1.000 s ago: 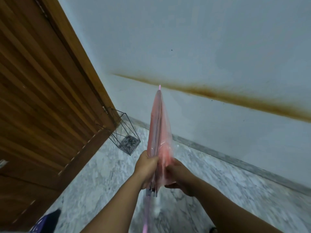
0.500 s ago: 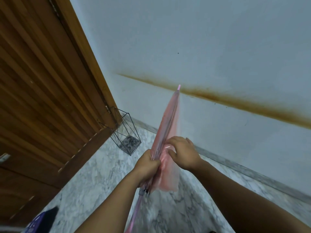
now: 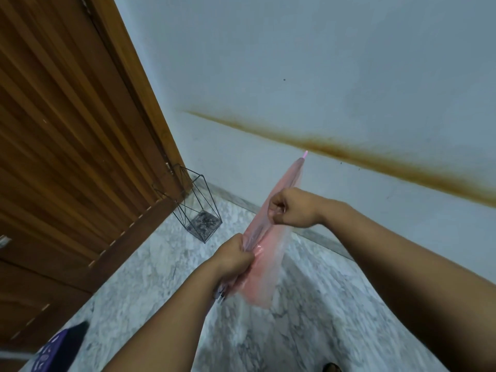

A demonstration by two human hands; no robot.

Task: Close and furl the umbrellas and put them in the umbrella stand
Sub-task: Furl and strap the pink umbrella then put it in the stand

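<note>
— What moved?
— The right hand [image 3: 291,208] has slid higher up the pink umbrella [image 3: 279,205], whose tip now leans further right.
— How many?
— One umbrella, closed, translucent canopy loose below; two hands fisted around it, the left hand [image 3: 233,257] lower.
— Elsewhere?
— One wire umbrella stand [image 3: 197,208] beside the wooden door [image 3: 67,143]. Bottom-left, something purple [image 3: 57,350], perhaps another umbrella.

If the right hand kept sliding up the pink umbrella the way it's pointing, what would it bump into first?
Probably the umbrella's tip, then the pale wall near the brown stain. The right hand is closed around the pink umbrella below that tip. How far off the wall is can't be told.
</note>
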